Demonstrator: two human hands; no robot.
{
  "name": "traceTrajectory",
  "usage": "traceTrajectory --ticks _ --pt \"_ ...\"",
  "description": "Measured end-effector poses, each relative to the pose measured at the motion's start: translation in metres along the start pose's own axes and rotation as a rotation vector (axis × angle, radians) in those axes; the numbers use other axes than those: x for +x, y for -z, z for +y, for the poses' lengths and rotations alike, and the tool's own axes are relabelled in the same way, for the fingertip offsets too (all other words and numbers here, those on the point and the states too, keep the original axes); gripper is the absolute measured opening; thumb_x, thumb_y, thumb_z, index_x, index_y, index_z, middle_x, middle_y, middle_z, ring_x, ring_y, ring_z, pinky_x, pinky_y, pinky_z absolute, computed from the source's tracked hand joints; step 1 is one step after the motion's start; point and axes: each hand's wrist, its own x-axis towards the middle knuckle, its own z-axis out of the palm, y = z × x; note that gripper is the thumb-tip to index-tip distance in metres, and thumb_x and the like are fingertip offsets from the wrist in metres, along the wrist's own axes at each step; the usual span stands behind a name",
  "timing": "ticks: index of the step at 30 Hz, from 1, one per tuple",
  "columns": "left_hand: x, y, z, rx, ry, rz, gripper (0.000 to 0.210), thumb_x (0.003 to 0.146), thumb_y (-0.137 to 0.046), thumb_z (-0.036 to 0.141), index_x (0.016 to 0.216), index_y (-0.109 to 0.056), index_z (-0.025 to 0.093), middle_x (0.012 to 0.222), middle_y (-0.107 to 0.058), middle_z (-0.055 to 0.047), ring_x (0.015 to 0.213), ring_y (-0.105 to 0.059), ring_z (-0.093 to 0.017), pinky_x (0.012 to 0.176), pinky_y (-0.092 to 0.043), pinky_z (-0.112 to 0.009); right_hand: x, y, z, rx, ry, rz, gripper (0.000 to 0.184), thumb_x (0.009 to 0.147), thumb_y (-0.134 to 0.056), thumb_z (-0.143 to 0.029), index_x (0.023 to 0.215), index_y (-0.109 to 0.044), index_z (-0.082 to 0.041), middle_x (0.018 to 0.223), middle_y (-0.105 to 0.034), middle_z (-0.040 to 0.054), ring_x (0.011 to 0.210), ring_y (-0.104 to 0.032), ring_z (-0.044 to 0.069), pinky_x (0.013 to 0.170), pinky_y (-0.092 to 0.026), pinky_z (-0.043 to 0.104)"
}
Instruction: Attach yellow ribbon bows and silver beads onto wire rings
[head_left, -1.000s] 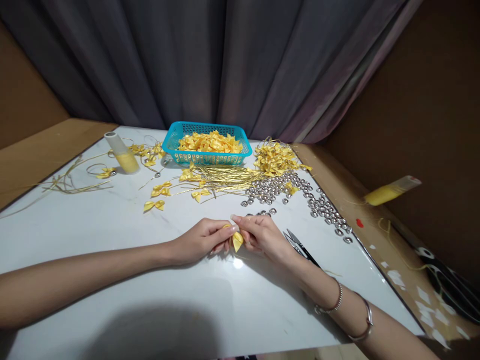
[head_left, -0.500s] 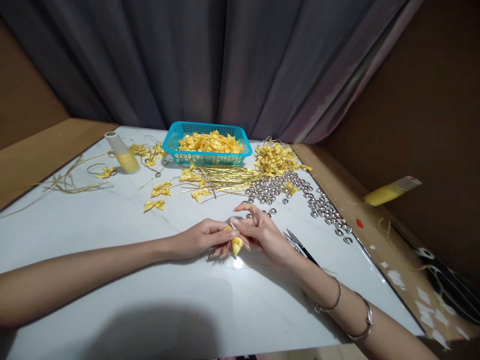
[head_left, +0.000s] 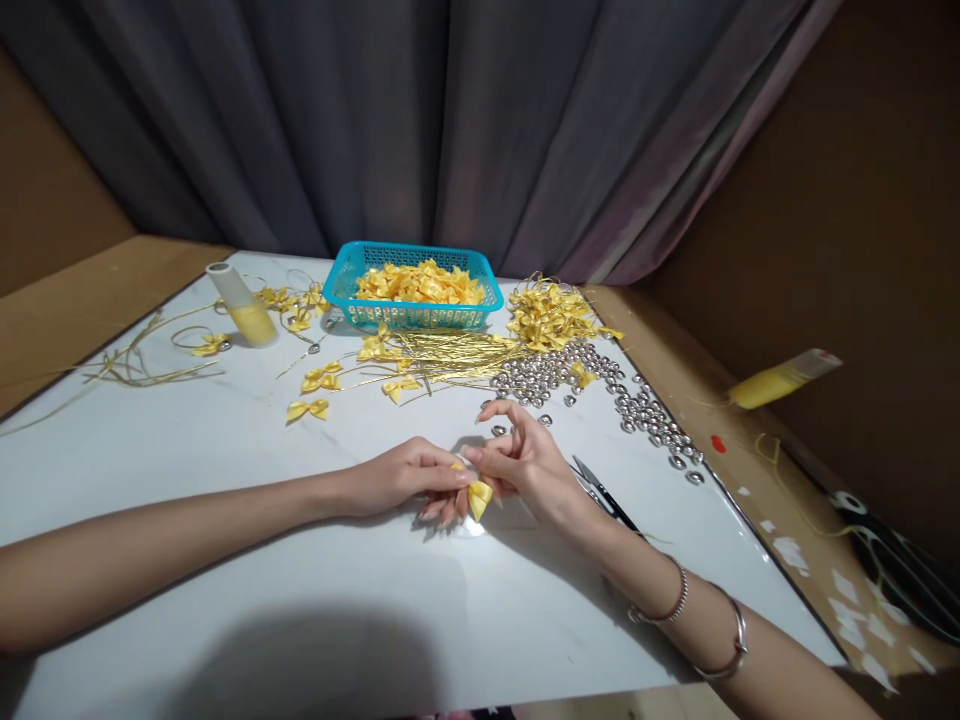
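Note:
Over the white table, my left hand (head_left: 412,478) pinches a small yellow ribbon bow (head_left: 480,498) between thumb and fingers. One loop of the bow points down toward the tabletop; the rest is partly covered by fingertips. Close against it on the right, my right hand (head_left: 529,468) has its thumb and lower fingers drawn together, while the index finger arches above. Whatever lies in that right pinch is hidden. Beneath the right wrist lie black-handled thread snips (head_left: 604,492), partly covered, their blades toward the back.
Behind the hands stands a blue basket (head_left: 412,318) of yellow bows. Gold cords (head_left: 457,355), loose bows (head_left: 307,410), silver beads (head_left: 532,380) and a pile of corded bows (head_left: 551,315) lie around it. A yellow thread spool (head_left: 251,318) stands left; another spool (head_left: 784,380) and scissors (head_left: 900,575) lie right.
The bow has shifted slightly to the right and its visible loop has turned. My right hand has moved slightly, its index finger still arched. My left hand keeps its pinch.

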Motion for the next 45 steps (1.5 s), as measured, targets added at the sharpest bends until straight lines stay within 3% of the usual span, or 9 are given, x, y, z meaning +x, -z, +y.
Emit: traceTrajectory --ticks 5,9,13,17,22,31,40,42,45 --pt "-0.001 -0.002 0.001 0.037 -0.018 0.044 0.037 0.09 -0.05 0.038 0.074 -0.065 0.008 0.06 -0.058 -0.003 0.048 -0.045 -0.008 0.049 -0.035 -0.021 0.003 0.003 0.002 0.014 0.012 0.007 0.04 0.07 -0.072 -0.032 0.091 -0.04 -0.023 0.038 -0.047 -0.013 0.034 -0.031 0.005 0.036 -0.017 0.015" --pt "-0.003 -0.005 0.003 0.054 -0.053 0.123 0.037 0.089 -0.052 0.041 0.072 -0.061 0.01 0.059 -0.056 -0.001 0.049 -0.045 -0.008 0.049 -0.035 -0.021 0.007 0.007 0.001 -0.003 0.006 -0.003 0.04 0.073 -0.07 -0.043 0.09 -0.04 -0.023 0.038 -0.047 -0.0129 0.033 -0.027 0.005 0.036 -0.016 0.017" --pt "-0.004 -0.006 0.003 0.02 -0.063 0.168 0.036 0.087 -0.055 0.042 0.071 -0.061 0.01 0.057 -0.056 -0.001 0.049 -0.044 -0.008 0.048 -0.034 -0.02 0.011 0.012 -0.002 0.116 0.013 -0.009 0.038 0.077 -0.064 -0.054 0.083 -0.045 -0.021 0.044 -0.041 -0.0111 0.041 -0.03 0.006 0.043 -0.023 0.019" --pt "-0.002 -0.005 0.003 -0.033 -0.062 0.204 0.038 0.085 -0.057 0.044 0.071 -0.062 0.009 0.056 -0.056 -0.001 0.047 -0.044 -0.007 0.046 -0.034 -0.02 0.011 0.019 -0.004 0.272 0.05 0.005 0.031 0.07 -0.074 -0.038 0.086 -0.054 -0.021 0.048 -0.033 -0.0111 0.046 -0.028 0.008 0.053 -0.032 0.024" --pt "-0.001 -0.003 0.003 -0.096 -0.069 0.233 0.037 0.084 -0.059 0.044 0.072 -0.063 0.009 0.056 -0.057 -0.002 0.048 -0.046 -0.008 0.046 -0.035 -0.02 0.004 0.022 -0.011 0.149 0.197 -0.005 0.049 0.059 -0.077 -0.017 0.1 -0.053 -0.025 0.05 -0.046 -0.0088 0.054 -0.037 0.012 0.055 -0.03 0.027" --pt "-0.001 -0.001 0.003 -0.077 -0.065 0.224 0.038 0.084 -0.06 0.045 0.07 -0.063 0.009 0.057 -0.059 -0.002 0.048 -0.045 -0.007 0.048 -0.035 -0.021 -0.005 0.016 -0.018 0.045 0.288 -0.124 0.056 0.058 -0.075 -0.016 0.107 -0.05 -0.025 0.052 -0.054 -0.0067 0.062 -0.041 0.016 0.064 -0.034 0.031" --pt "-0.002 -0.001 0.003 -0.057 -0.071 0.213 0.038 0.085 -0.057 0.044 0.069 -0.062 0.01 0.057 -0.059 -0.002 0.048 -0.045 -0.008 0.048 -0.035 -0.022 -0.006 0.017 -0.014 -0.033 0.263 -0.126 0.041 0.067 -0.073 -0.024 0.102 -0.051 -0.026 0.05 -0.055 -0.0065 0.06 -0.045 0.016 0.059 -0.035 0.03" --pt "-0.002 -0.001 0.002 -0.052 -0.077 0.222 0.037 0.085 -0.057 0.043 0.07 -0.062 0.01 0.058 -0.059 -0.002 0.048 -0.045 -0.008 0.048 -0.035 -0.022 -0.005 0.017 -0.013 -0.065 0.252 -0.099 0.035 0.072 -0.071 -0.028 0.099 -0.05 -0.025 0.052 -0.054 -0.0068 0.057 -0.046 0.014 0.058 -0.035 0.029" --pt "-0.003 -0.001 0.002 -0.057 -0.083 0.231 0.037 0.085 -0.058 0.044 0.071 -0.063 0.01 0.058 -0.058 -0.002 0.049 -0.046 -0.008 0.047 -0.035 -0.021 -0.001 0.014 -0.01 -0.235 0.258 0.092 0.019 0.08 -0.062 -0.036 0.09 -0.051 -0.024 0.063 -0.053 -0.0036 0.061 -0.047 0.014 0.061 -0.036 0.029"
